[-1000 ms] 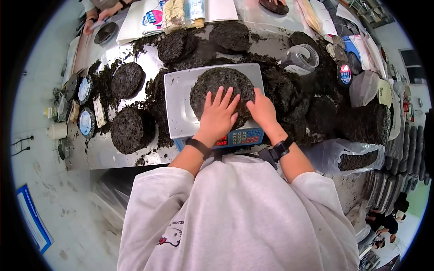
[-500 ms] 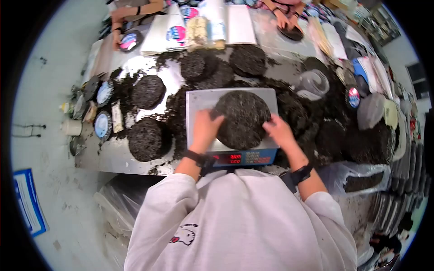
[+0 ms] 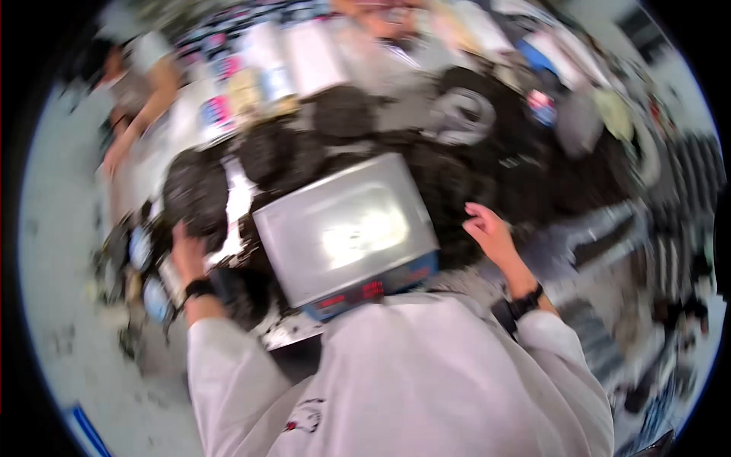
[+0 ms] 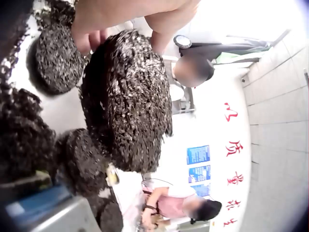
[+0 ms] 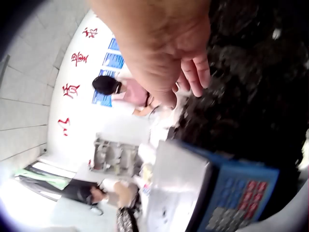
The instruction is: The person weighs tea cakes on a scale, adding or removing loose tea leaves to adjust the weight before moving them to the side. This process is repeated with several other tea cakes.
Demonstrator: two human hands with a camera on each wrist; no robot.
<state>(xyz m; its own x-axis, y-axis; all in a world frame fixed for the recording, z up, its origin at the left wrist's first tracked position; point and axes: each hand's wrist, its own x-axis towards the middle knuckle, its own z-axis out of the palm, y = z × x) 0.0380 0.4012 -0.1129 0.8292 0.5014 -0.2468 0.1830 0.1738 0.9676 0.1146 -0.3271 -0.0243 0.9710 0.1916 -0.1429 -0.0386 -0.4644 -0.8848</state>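
Observation:
A thick round cake of dark, flaky dried seaweed (image 4: pixel 137 96) is gripped at its edge by my left hand (image 4: pixel 130 14), thumb on one side and fingers on the other. In the head view this left hand (image 3: pixel 188 255) is left of the digital scale (image 3: pixel 293 255), with the seaweed cake (image 3: pixel 196 194) just beyond the fingers. The scale's metal plate bears nothing and its red digits are lit. My right hand (image 3: pixel 491 234) hovers to the right of the scale, holding nothing. Its fingers (image 5: pixel 190 77) are loosely bent in the right wrist view.
Another seaweed cake (image 3: pixel 242 297) lies by my left forearm, and more cakes (image 3: pixel 343 112) lie behind the scale. Loose dark seaweed (image 3: pixel 533 179) is heaped at right, near a clear plastic jar (image 3: pixel 461 116). Other people work across the table.
The seaweed cake left the scale and moved left in my left hand. My right hand let go of it and moved right. The head view turned and blurred.

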